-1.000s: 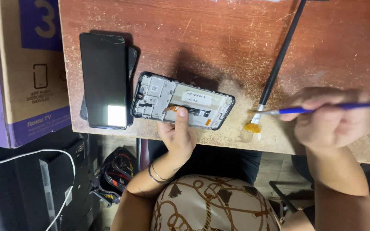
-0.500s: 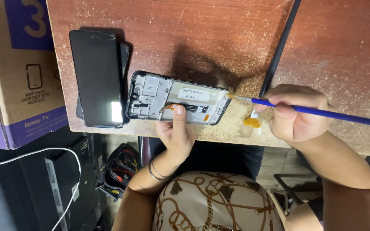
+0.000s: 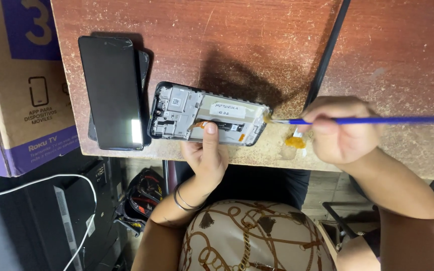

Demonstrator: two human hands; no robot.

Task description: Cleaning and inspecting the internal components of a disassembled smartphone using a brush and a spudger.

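An opened phone frame [image 3: 197, 111] with bare circuitry and a white label lies near the front edge of the wooden table [image 3: 257, 45]. My left hand [image 3: 207, 150] rests at the table edge, one finger pressing down on the frame's lower middle. My right hand [image 3: 340, 130] grips a thin blue-handled brush [image 3: 377, 120], whose bristle tip touches the frame's right end. Just below the brush, a small orange blob [image 3: 295, 142] sits on the table.
A black phone screen [image 3: 110, 93] lies flat to the left of the frame, on top of another dark panel. A cardboard box [image 3: 21, 85] stands at the far left. A dark gap [image 3: 327, 50] splits the tabletop. A white cable [image 3: 84, 221] hangs below.
My right hand has swung the brush from the orange blob over to the right end of the phone frame. My left hand keeps pressing the frame.
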